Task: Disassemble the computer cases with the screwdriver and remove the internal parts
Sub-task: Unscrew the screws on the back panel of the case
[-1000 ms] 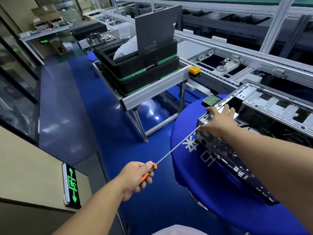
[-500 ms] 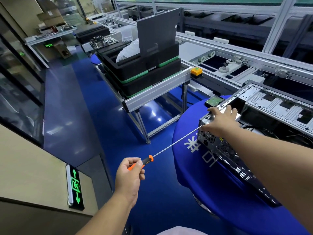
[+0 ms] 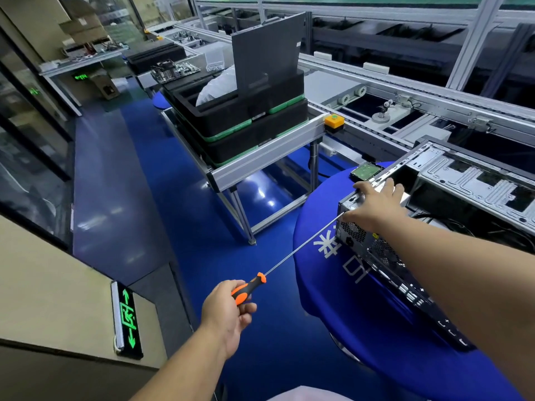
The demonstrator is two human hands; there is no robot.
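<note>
- Computer case (image 3: 434, 227): lies open on blue-covered table (image 3: 347, 328), at its left end.
- Left hand (image 3: 228, 308): grasping orange-black handle of screwdriver (image 3: 301, 250); long shaft reaches case's rear corner.
- Right hand (image 3: 373, 204): fingers spread flat, resting on that corner.
- Hard drive (image 3: 363, 171): on table just beyond case.

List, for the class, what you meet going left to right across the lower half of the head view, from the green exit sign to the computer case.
Green exit sign → left hand → orange-handled screwdriver → white lettering on the blue tablecloth → right hand on the computer case.
</note>
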